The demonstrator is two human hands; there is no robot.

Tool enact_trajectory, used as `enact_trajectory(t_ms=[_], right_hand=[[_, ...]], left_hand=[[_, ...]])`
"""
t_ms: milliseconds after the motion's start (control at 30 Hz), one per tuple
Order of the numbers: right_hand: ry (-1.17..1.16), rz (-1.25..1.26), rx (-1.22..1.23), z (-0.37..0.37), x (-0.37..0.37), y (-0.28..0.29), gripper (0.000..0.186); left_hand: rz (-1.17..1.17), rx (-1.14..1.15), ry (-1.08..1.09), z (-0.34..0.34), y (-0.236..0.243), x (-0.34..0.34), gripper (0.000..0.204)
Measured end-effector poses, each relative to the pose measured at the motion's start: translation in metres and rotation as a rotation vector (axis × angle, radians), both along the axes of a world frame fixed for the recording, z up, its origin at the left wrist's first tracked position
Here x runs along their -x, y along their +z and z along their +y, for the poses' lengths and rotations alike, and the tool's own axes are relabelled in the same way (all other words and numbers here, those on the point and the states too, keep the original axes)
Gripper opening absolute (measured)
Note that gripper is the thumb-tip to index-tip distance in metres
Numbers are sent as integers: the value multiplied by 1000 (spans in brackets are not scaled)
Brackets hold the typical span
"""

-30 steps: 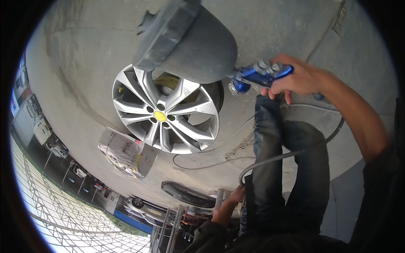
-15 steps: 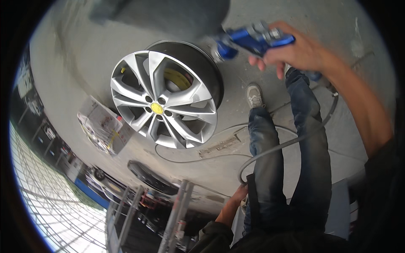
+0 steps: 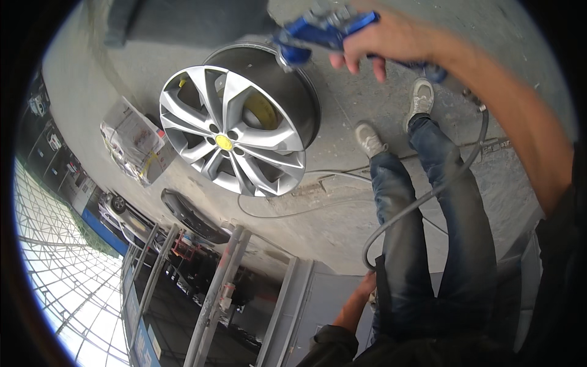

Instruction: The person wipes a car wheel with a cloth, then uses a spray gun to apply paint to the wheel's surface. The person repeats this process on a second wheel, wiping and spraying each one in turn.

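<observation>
At the top, my right hand (image 3: 388, 40) is wrapped round the grip of a blue spray gun (image 3: 315, 32). A large dark grey cup (image 3: 189, 23), blurred, reaches left from the gun over the floor. Just below the gun is a silver multi-spoke alloy wheel (image 3: 260, 137) with a yellow centre and a dark barrel. The gun's front end overlaps the barrel's upper edge in the picture; whether they touch I cannot tell. Low by my thigh, my left hand (image 3: 368, 286) is closed at the loop of a grey air hose (image 3: 400, 213), its fingers partly hidden.
The hose crosses my legs and trails over the concrete floor behind the wheel. Newspaper-covered material (image 3: 131, 137) lies left of the wheel. Beyond are a dark curved car panel (image 3: 189, 215), metal rack bars (image 3: 217, 293) and a parked car (image 3: 125, 217). My shoes (image 3: 370, 139) stand right of the wheel.
My right hand and the spray gun have moved left and up in the picture, along the wheel's far edge. The view has shifted slightly; the left hand stays by my thigh with the hose.
</observation>
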State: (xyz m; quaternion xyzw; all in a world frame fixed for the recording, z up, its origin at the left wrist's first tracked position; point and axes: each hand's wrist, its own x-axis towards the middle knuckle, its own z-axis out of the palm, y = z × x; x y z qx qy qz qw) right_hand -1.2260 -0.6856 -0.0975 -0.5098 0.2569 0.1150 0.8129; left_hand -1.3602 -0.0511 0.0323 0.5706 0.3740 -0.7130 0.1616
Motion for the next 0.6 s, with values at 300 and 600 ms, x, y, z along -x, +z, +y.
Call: enact_trajectory(t_ms=[300,600], right_hand=[[-82,-45,87,-42,-21,29,35],[319,51,19,-88,-95,21,31]], left_hand=[[16,-10,-138,-100,-18,17,50],[-357,489,93,-180,-68,16,52]])
